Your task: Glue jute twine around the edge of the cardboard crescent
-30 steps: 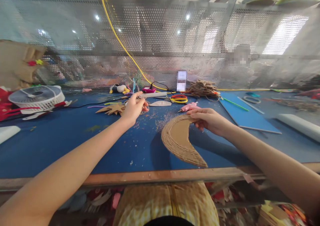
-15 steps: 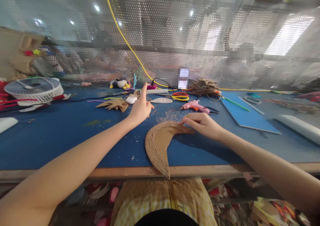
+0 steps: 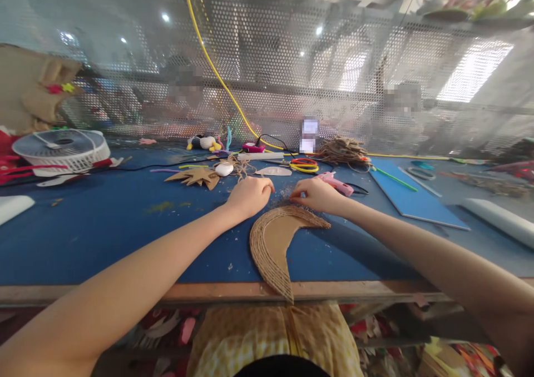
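Observation:
A crescent-shaped piece of cardboard (image 3: 277, 238) lies flat on the blue tabletop, rows of twine (image 3: 262, 254) following its outer curve. Its lower tip reaches over the wooden front edge. Just beyond the crescent, my left hand (image 3: 251, 196) is closed, fingers curled inward. Facing it across a small gap, my right hand (image 3: 317, 195) has its fingertips pinched together above small scraps (image 3: 284, 193). Whatever either hand may hold is too small or hidden to make out. A pink glue gun (image 3: 337, 184) lies right behind my right hand and is partly covered by it.
Behind the hands lie a twine bundle (image 3: 342, 150), red and yellow cord coils (image 3: 303, 164), a spiky cardboard cutout (image 3: 196, 177) and a white oval piece (image 3: 224, 169). A white fan (image 3: 62, 152) lies left; a blue board (image 3: 417, 196) lies right. Perforated metal (image 3: 267, 49) backs the table.
My left hand has come down and right from its raised, pointing pose, its fingers now curled. My right hand has left the crescent's upper tip and moved left and slightly away.

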### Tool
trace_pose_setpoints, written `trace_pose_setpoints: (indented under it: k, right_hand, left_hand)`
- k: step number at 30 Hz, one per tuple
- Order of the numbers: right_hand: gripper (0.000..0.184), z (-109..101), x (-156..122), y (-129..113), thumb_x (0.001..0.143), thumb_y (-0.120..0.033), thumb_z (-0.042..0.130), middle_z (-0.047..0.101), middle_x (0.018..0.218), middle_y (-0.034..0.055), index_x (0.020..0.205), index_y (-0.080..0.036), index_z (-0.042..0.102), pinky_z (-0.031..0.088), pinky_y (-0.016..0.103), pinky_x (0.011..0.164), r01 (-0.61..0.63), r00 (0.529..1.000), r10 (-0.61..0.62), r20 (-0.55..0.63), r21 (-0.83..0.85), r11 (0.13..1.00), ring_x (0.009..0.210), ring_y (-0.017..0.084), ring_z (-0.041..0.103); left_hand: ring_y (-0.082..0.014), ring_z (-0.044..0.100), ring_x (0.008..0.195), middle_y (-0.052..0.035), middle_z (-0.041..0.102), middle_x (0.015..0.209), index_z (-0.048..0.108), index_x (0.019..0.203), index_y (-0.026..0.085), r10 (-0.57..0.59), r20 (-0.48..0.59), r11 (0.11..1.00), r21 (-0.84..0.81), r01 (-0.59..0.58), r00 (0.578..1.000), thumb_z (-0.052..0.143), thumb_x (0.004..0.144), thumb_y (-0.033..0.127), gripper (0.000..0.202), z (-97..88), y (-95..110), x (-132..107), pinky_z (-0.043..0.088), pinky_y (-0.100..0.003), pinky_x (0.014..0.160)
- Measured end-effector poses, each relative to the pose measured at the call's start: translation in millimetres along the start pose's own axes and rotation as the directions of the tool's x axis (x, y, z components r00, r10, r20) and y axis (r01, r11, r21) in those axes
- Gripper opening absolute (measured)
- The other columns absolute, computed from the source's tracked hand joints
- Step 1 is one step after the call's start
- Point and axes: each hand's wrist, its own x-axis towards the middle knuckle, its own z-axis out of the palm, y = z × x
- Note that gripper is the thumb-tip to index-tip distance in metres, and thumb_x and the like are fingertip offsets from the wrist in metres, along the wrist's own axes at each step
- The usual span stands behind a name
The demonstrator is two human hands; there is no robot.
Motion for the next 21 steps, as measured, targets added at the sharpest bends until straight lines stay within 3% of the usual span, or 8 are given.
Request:
trace_pose_setpoints:
  k: [3, 6, 9, 13, 16, 17, 19, 21]
  right_hand:
    - [0.017, -8.1, -2.1, -0.4, 0.087, -0.024, 0.057, 0.074, 0.091, 0.0064, 0.087, -0.019, 0.073, 0.047, 0.035, 0.081, -0.041, 0.997, 0.038, -0.06, -0.04, 0.998, 0.085, 0.021, 0.065]
    - [0.024, -36.7, -10.5, 0.4, 0.094, -0.032, 0.046, 0.07, 0.085, 0.0065, 0.091, -0.018, 0.066, 0.045, 0.032, 0.07, -0.1, 0.987, 0.099, -0.127, 0.0, 0.995, 0.075, 0.018, 0.061]
    - [0.036, -74.9, -30.7, 1.1, 0.099, -0.05, 0.04, 0.059, 0.073, 0.0014, 0.085, -0.021, 0.056, 0.041, 0.027, 0.059, -0.159, 0.977, 0.189, -0.095, 0.262, 0.952, 0.063, 0.013, 0.051]
    - [0.048, -116.1, -77.0, 5.9, 0.095, -0.064, 0.044, 0.05, 0.067, -0.001, 0.074, -0.021, 0.053, 0.036, 0.026, 0.052, -0.287, 0.947, 0.216, 0.238, 0.324, 0.902, 0.058, 0.011, 0.044]
    - [0.053, -133.3, -108.6, 16.0, 0.094, -0.063, 0.049, 0.058, 0.065, 0.0036, 0.067, -0.02, 0.065, 0.043, 0.03, 0.06, -0.296, 0.795, 0.076, 0.602, 0.275, 0.915, 0.063, 0.014, 0.053]
    - [0.054, -136.5, -114.7, 20.1, 0.095, -0.063, 0.046, 0.065, 0.072, 0.0067, 0.073, -0.02, 0.072, 0.046, 0.032, 0.068, -0.298, 0.75, 0.048, 0.66, 0.273, 0.915, 0.069, 0.016, 0.058]
    - [0.056, -138.8, -117.2, 28.0, 0.093, -0.067, 0.048, 0.07, 0.077, 0.0087, 0.082, -0.02, 0.076, 0.047, 0.032, 0.068, -0.336, 0.768, 0.156, 0.621, 0.185, 0.924, 0.07, 0.017, 0.06]
    - [0.061, -135.4, -106.9, 35.1, 0.089, -0.073, 0.049, 0.07, 0.079, 0.0079, 0.085, -0.019, 0.076, 0.042, 0.03, 0.058, -0.406, 0.819, 0.333, 0.468, 0.061, 0.912, 0.061, 0.014, 0.054]
  left_hand:
    - [-0.0245, 0.071, 0.09, -0.0056, 0.079, 0.097, 0.078, 0.096, 0.021, 0.013, 0.003, 1.0, 0.013, -0.013, 1.0, 0.045, 0.089, 0.018, 0.034, 3.3, -0.3, -0.4, 0.053, -0.036, 0.081]
    - [-0.0231, 0.071, 0.088, -0.0056, 0.078, 0.098, 0.079, 0.095, 0.021, 0.08, 0.031, 0.997, -0.02, -0.079, 0.996, 0.048, 0.087, 0.02, 0.032, 7.8, -2.7, -0.3, 0.052, -0.036, 0.081]
    - [-0.0193, 0.068, 0.08, -0.0058, 0.078, 0.094, 0.079, 0.095, 0.02, 0.218, 0.067, 0.974, -0.075, -0.213, 0.974, 0.05, 0.087, 0.022, 0.031, 13.2, -5.1, -0.1, 0.051, -0.033, 0.078]
    - [-0.0178, 0.067, 0.079, -0.0062, 0.077, 0.094, 0.079, 0.098, 0.019, 0.324, 0.06, 0.939, -0.141, -0.314, 0.944, 0.052, 0.09, 0.027, 0.03, 20.9, -5.7, 0.0, 0.049, -0.031, 0.077]
    - [-0.0169, 0.065, 0.076, -0.0064, 0.076, 0.092, 0.078, 0.099, 0.018, 0.352, 0.065, 0.927, -0.165, -0.337, 0.934, 0.053, 0.091, 0.031, 0.029, 23.9, -4.8, 0.5, 0.047, -0.031, 0.075]
    - [-0.0166, 0.064, 0.074, -0.0063, 0.075, 0.091, 0.078, 0.099, 0.018, 0.355, 0.072, 0.925, -0.173, -0.338, 0.932, 0.054, 0.091, 0.032, 0.029, 24.2, -4.6, 0.8, 0.047, -0.031, 0.074]
    - [-0.016, 0.063, 0.073, -0.0061, 0.075, 0.089, 0.078, 0.1, 0.018, 0.356, 0.092, 0.922, -0.199, -0.333, 0.93, 0.056, 0.09, 0.034, 0.029, 23.7, -4.7, 1.1, 0.047, -0.031, 0.072]
    - [-0.0159, 0.063, 0.074, -0.0063, 0.075, 0.092, 0.077, 0.103, 0.018, 0.358, 0.113, 0.916, -0.233, -0.325, 0.927, 0.058, 0.089, 0.034, 0.029, 22.5, -5.4, 1.1, 0.047, -0.03, 0.072]
